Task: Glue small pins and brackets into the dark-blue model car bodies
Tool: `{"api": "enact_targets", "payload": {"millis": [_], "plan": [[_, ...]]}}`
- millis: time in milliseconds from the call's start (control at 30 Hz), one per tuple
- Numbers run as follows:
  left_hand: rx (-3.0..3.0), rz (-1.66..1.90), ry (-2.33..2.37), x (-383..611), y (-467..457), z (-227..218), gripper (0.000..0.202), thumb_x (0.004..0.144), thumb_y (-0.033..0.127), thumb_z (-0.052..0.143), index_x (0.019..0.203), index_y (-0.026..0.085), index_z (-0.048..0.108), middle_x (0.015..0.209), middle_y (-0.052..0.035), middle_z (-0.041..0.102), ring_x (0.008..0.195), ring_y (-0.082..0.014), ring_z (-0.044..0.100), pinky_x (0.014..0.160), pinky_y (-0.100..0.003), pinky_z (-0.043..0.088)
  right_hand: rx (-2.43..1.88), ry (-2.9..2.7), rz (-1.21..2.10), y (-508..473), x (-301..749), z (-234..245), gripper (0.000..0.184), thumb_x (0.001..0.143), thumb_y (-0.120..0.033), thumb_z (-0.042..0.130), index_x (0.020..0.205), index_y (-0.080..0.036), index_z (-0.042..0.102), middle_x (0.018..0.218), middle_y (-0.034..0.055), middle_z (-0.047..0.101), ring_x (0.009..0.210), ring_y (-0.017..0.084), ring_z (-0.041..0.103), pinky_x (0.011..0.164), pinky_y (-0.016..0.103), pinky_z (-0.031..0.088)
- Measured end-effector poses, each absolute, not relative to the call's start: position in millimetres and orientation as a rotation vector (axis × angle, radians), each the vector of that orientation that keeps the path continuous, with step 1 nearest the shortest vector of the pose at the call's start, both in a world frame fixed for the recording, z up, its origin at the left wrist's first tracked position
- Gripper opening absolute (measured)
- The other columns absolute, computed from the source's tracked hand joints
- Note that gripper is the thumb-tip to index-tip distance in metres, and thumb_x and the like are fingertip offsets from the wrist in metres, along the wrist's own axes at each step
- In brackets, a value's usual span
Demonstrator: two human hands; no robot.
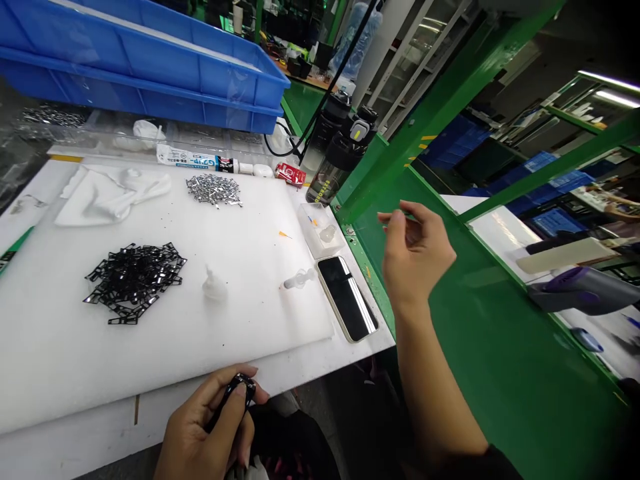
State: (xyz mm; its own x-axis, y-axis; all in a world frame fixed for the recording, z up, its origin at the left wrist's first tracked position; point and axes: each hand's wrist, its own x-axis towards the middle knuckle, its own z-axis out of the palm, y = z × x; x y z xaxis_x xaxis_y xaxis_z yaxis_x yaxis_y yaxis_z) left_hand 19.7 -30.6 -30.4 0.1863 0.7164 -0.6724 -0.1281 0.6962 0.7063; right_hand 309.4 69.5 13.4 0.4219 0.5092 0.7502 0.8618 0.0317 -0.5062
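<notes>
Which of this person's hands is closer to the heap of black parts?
The left hand: it is on the person's side of the black parts, slightly rightward. The right hand is farther, raised beyond the table's right side.

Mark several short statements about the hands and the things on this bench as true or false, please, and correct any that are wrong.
1. The left hand holds a black piece. True.
2. The right hand rests on the phone. False: it is apart from the phone, to its right in the picture.
3. The pile of black parts lies nearer the person than the pile of silver parts. True.
4. The blue bin stands at the near edge of the bench. False: it stands at the far side, beyond both piles.
5. The red packet lies to the right of the silver pile. True.
</notes>
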Motion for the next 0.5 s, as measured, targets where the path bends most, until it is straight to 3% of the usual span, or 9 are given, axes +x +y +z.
{"api": "enact_targets", "payload": {"millis": [167,333,433,500], "plan": [[0.583,0.675,1.243,20.6,-31.4,-29.6,0.032,0.082,0.045,0.075,0.099,0.018,0.069,0.087,-0.0049,0.074,0.04,-0.0022,0.044,0.046,-0.018,0.038,-1.61,-1.33,-0.383,96.7,310.9,-5.9,0.027,0.1,-0.035,0.056,0.115,-0.015,0.066,0.09,0.0044,0.075,0.081,0.017,0.074,0.078,0.03,0.059],[0.593,0.659,1.174,18.2,-29.5,-27.6,0.032,0.086,0.047,0.07,0.1,0.017,0.071,0.087,-0.0053,0.073,0.04,-0.0001,0.039,0.048,-0.018,0.035,-1.622,-1.28,-0.342,108.1,314.4,-11.5,0.036,0.104,-0.038,0.047,0.126,-0.013,0.059,0.102,0.0093,0.073,0.093,0.018,0.073,0.087,0.033,0.058],[0.5,0.663,1.11,14.9,-30.5,-28.0,0.037,0.087,0.048,0.07,0.113,0.02,0.069,0.095,-0.0076,0.073,0.046,-0.0026,0.042,0.042,-0.016,0.03,-1.726,-1.366,-0.15,107.7,315.6,-4.5,0.031,0.096,-0.039,0.059,0.113,-0.014,0.069,0.093,0.0075,0.075,0.085,0.021,0.073,0.087,0.037,0.058],[0.372,0.691,0.994,12.3,-32.7,-29.1,0.046,0.088,0.048,0.07,0.125,0.023,0.065,0.109,-0.012,0.072,0.055,-0.0077,0.052,0.039,-0.016,0.033,-1.786,-1.397,-0.02,94.9,309.9,2.8,0.03,0.091,-0.039,0.067,0.109,-0.017,0.073,0.1,0.0084,0.076,0.092,0.025,0.073,0.099,0.044,0.054]]}}
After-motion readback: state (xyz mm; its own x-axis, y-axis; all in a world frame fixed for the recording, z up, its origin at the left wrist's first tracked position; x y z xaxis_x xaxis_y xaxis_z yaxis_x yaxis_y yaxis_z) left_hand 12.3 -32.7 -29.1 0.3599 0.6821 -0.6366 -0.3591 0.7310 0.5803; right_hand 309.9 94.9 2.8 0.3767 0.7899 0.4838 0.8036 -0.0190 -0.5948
